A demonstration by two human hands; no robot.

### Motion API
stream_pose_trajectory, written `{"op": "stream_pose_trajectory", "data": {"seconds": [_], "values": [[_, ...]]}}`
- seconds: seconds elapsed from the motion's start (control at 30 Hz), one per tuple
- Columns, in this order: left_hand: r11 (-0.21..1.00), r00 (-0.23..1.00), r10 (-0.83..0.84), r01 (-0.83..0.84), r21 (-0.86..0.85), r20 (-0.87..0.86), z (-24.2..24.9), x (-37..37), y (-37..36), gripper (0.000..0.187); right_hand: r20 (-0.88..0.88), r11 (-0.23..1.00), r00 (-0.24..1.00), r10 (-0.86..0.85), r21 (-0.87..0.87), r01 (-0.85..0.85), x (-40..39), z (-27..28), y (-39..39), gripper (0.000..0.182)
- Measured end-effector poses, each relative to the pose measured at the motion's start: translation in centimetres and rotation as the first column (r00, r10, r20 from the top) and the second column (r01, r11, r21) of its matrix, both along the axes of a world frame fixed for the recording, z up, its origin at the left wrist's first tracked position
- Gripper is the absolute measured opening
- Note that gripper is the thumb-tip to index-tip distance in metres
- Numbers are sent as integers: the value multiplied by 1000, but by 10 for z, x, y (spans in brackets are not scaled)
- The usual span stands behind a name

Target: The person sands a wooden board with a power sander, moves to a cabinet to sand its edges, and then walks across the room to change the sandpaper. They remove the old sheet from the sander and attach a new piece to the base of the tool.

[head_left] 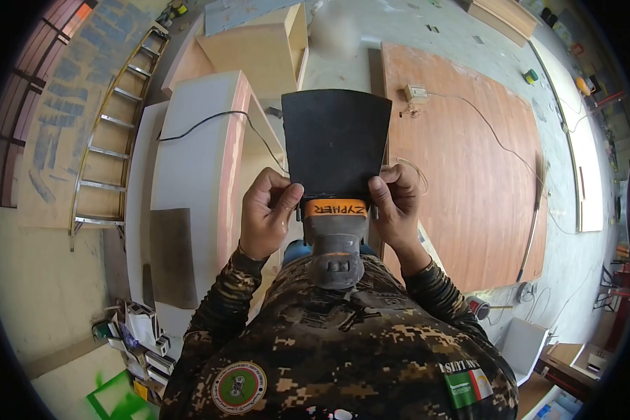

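A dark sheet of sandpaper (336,140) stands out in front of my body, its near edge at an orange-and-grey sander (336,234) marked ZYPHER. The sander rests against my belly. At the sheet's near left corner, my left hand (266,213) is closed, thumb and fingers pinching the edge. My right hand (397,210) grips the near right corner the same way. Whether the sheet is fixed to the sander's pad is hidden. A second dark sheet (171,257) lies on the white cabinet panel (192,154) to my left.
Ahead on the left are an open wooden cabinet (252,56) and a black cable (210,115). A large wood-grain board (462,175) lies to the right, with a socket box (416,93) and a long-handled brush (535,210). A ladder (115,133) leans at the left wall.
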State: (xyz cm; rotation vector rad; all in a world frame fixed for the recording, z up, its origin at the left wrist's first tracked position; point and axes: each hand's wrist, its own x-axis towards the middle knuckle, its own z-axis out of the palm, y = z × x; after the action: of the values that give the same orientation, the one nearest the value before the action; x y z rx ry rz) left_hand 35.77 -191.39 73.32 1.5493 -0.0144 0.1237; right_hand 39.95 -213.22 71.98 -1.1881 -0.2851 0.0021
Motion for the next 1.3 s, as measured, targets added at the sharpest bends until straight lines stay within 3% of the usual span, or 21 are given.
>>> {"op": "stream_pose_trajectory", "data": {"seconds": [0.07,0.23,0.3,0.5,0.6,0.73,0.87,0.97,1.03,1.07,1.13,1.3], "values": [[997,1000,-1,0,-80,-11,1,0,-2,21,-13,1000,1000,5,-24,-5,0,-2,-3,9],[995,1000,-28,28,-97,8,3,2,0,20,-49,995,994,101,0,-101,6,-10,-15,10],[994,999,-37,39,-99,25,4,1,-2,20,-90,941,960,267,240,-239,7,-9,-16,10],[975,998,47,-54,214,37,10,-10,-9,19,19,993,994,105,-57,-104,0,-6,-16,11],[940,985,58,-109,324,163,17,-11,-12,20,107,993,994,-20,-117,32,-10,-18,-14,11],[926,981,-14,-60,372,194,22,-13,-8,20,139,999,990,24,-33,-19,-10,-3,-13,13],[933,987,-79,24,360,140,19,-14,-2,22,128,998,991,47,-49,-41,-8,-11,-20,14],[911,984,-69,-5,411,165,31,-10,-6,23,142,994,985,96,-72,-87,-7,-8,-26,15],[914,985,-108,45,404,134,31,-8,0,22,-62,978,977,202,58,-199,-11,-8,-30,14],[914,984,-145,93,396,105,31,-7,1,22,-61,978,977,204,56,-201,-10,-7,-30,14],[912,982,-159,106,397,103,31,-8,2,21,99,976,974,203,56,-209,-7,-5,-27,12],[897,975,-156,73,436,158,23,-12,0,20,11,982,983,184,32,-185,-9,-2,-22,12]]}}
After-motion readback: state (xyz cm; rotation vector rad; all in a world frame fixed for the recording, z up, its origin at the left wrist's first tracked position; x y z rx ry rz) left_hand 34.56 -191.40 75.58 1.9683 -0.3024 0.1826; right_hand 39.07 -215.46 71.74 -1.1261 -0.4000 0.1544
